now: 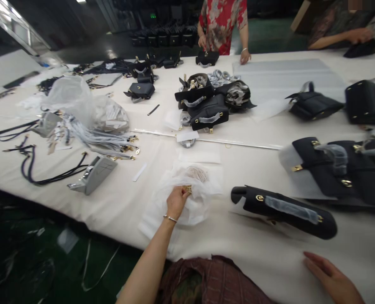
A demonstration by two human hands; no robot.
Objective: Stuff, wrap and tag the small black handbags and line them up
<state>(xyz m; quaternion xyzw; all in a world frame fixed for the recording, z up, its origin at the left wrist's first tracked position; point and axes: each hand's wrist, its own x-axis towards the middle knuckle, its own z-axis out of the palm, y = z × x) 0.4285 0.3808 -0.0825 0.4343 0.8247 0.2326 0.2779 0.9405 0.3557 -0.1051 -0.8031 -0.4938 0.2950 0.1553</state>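
Observation:
My left hand (177, 202) is closed in a pinch on a small gold-coloured metal piece (189, 190) whose exact kind I cannot make out. It is over a crumpled clear plastic bag (193, 211), in which thin gold-toned items (197, 174) show through. At the lower right, my right hand (328, 274) is open over the white-covered table, fingers stretched out and holding nothing. Just beyond it lies a black handbag (288, 211) on its side, its handle wrapped in clear film and fitted with gold hardware.
Several black handbags (329, 169) lie on the right, others (206, 105) at mid-table. A grey tape dispenser (94, 174), film-wrapped straps (95, 137) and dark cords (47, 175) are on the left. Across the table stand a person in a red floral top (223, 25) and another person (339, 31).

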